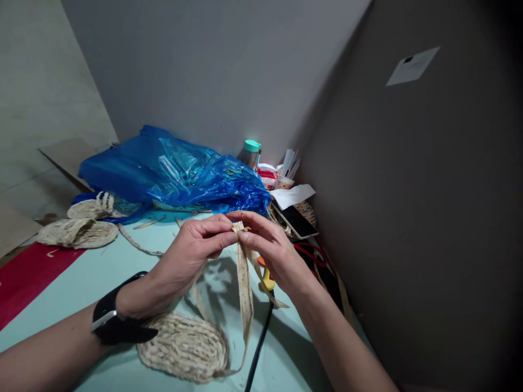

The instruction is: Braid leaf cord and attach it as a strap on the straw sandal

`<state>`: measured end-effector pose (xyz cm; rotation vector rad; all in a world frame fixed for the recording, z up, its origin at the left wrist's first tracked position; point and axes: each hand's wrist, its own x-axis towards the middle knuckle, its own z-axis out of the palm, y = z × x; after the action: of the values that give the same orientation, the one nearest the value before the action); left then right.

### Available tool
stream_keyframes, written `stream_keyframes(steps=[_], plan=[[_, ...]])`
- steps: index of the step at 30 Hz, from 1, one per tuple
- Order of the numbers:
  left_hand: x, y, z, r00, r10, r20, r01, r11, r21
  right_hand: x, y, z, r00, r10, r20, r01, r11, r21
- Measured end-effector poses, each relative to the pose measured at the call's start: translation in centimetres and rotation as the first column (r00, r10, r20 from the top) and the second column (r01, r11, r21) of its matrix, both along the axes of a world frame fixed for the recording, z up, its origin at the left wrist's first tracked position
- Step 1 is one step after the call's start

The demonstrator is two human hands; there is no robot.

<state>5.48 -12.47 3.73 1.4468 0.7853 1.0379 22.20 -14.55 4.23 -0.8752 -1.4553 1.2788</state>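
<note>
Pale green table [81, 283]: two hands [192, 250] [272, 250] pinching one straw strip [245, 283]; three woven coils [183, 345].

A blue plastic bag [175, 174] is heaped along the desk's [90, 277] far edge; a teal-capped bottle [250, 154] and a phone [296, 221] are crowded into its far right corner.

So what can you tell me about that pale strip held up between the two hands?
The strip is flat, pale tan and faintly speckled, like dried leaf or husk. Its frayed top end is pinched between the left hand and right hand. It hangs down and curves to the edge of the oval braided mat on the pale green table.
</note>
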Motion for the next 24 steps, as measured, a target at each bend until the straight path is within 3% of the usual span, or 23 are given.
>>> stream_keyframes(steps=[4, 12, 17, 21, 24], plan=[[-0.1, 0.1, 0.5, 0.994, -0.023, -0.106, 0.023, 1.0, -0.003, 0.5, 0.2, -0.2, 0.999, 0.005, 0.034, -0.006, 0.999, 0.045], [-0.6, -0.5, 1.6, 0.956, -0.024, -0.291, 0.062, 0.991, 0.12, 1.2, 0.3, 0.7, 0.992, 0.009, 0.126, -0.015, 0.999, 0.043], [-0.4, -0.7, 1.7, 0.944, -0.018, -0.33, 0.058, 0.992, 0.114, 0.6, 0.4, 0.8, 0.976, -0.135, 0.17, 0.108, 0.982, 0.157], [-0.4, -0.6, 1.9, 0.935, 0.077, -0.347, -0.029, 0.99, 0.142, -0.1, 0.5, 1.1, 0.946, -0.266, 0.183, 0.216, 0.943, 0.255], [-0.8, -0.3, 1.9, 0.943, 0.084, -0.321, -0.049, 0.992, 0.118, -0.2, 0.6, 1.9, 0.918, -0.28, 0.279, 0.187, 0.929, 0.319]])
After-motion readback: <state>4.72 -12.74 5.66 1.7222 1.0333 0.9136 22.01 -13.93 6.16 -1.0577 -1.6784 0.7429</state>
